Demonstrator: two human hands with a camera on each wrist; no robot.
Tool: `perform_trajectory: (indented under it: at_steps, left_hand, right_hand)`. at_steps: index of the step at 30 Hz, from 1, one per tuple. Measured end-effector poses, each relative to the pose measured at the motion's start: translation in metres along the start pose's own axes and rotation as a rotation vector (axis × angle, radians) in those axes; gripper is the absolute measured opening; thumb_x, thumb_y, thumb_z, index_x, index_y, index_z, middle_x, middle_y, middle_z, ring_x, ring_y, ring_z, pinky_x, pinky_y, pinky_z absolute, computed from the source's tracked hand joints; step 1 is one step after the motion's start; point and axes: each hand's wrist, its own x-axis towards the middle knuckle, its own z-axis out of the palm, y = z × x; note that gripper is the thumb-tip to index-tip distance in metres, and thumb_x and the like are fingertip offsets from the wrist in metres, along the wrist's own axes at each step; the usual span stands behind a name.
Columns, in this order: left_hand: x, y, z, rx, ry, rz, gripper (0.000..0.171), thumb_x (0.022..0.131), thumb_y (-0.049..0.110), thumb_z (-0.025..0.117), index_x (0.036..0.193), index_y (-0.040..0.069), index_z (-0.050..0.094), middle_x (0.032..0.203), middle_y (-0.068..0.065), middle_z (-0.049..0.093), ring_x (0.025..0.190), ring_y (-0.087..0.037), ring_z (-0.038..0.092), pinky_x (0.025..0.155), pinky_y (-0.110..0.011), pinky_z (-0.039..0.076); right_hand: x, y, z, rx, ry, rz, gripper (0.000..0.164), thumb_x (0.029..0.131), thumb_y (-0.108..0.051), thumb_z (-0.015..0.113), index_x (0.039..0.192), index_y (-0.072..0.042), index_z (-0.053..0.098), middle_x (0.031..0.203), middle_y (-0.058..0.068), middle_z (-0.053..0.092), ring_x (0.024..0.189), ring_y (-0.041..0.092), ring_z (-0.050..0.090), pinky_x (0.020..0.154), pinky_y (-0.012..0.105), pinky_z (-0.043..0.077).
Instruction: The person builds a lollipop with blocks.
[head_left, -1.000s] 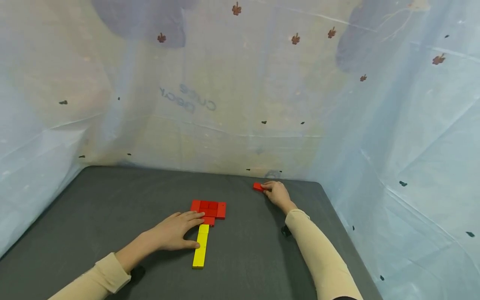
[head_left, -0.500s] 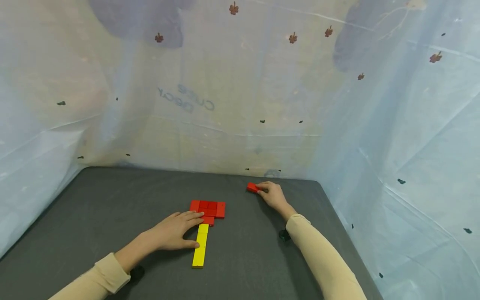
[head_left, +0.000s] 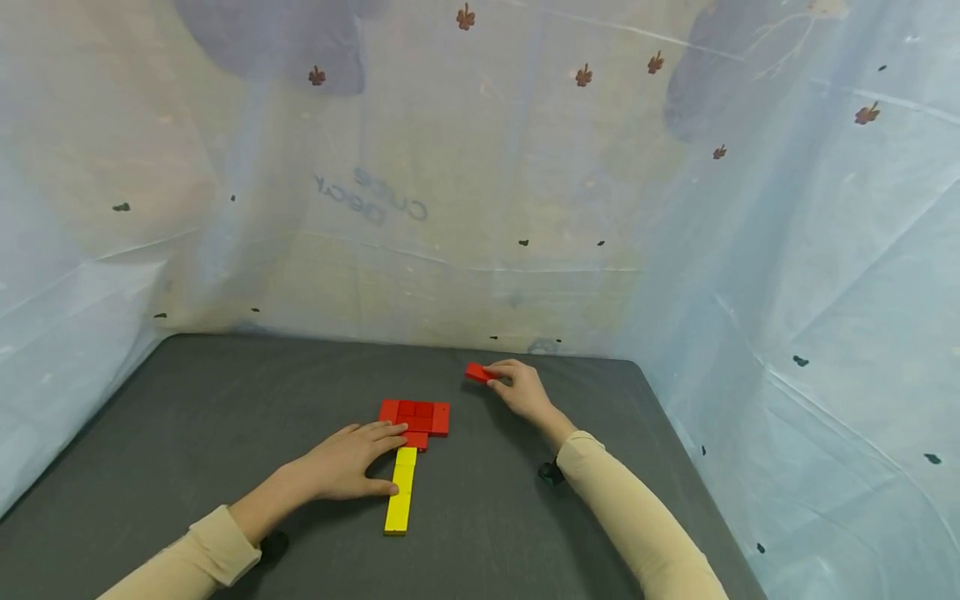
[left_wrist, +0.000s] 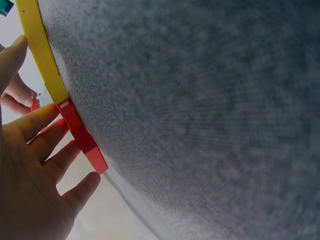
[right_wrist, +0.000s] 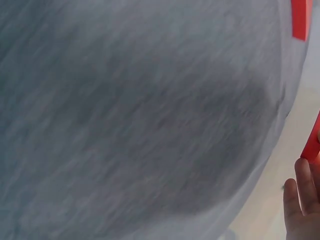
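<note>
In the head view a flat shape of red blocks (head_left: 441,420) lies on the dark table, with a yellow strip of blocks (head_left: 401,507) running from it toward the near side. My left hand (head_left: 339,465) rests along its left side, fingers spread and straight, fingertips on the red part and thumb on the yellow strip. The left wrist view shows these fingertips along the edge of the red blocks (left_wrist: 81,134). Farther back and to the right, my right hand (head_left: 521,390) pinches a red block (head_left: 477,372) between thumb and fingers, above the table. Only part of that hand enters the right wrist view.
The dark grey table (head_left: 247,392) has its far edge just behind the right hand. A pale plastic curtain (head_left: 450,183) with printed leaves hangs behind the table and along its sides.
My right hand has carried the red block leftward, nearer to the red shape. The left hand keeps its place on the blocks.
</note>
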Motion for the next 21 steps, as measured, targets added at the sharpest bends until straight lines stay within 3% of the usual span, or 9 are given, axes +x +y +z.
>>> perform_trajectory:
  at_steps: [9,21]
  left_hand:
    - [0.002,0.0,0.001,0.01,-0.009,-0.015,0.087,0.089,0.071,0.067,0.156,0.018,0.051,0.164,-0.004,0.041,0.151,-0.032,0.038,0.118,-0.065,0.03]
    - [0.003,0.0,0.001,0.009,-0.01,-0.022,0.087,0.088,0.07,0.068,0.155,0.017,0.052,0.164,-0.005,0.042,0.15,-0.033,0.038,0.117,-0.066,0.03]
  right_hand:
    - [0.005,-0.028,0.014,0.041,-0.042,-0.101,0.031,0.101,-0.016,0.07,0.132,-0.011,0.073,0.134,0.008,0.066,0.122,0.027,0.065,0.101,0.045,0.055]
    - [0.011,-0.052,0.039,0.038,-0.107,-0.158,0.032,0.102,-0.017,0.069,0.134,-0.012,0.072,0.133,0.008,0.067,0.119,0.025,0.066,0.101,0.043,0.055]
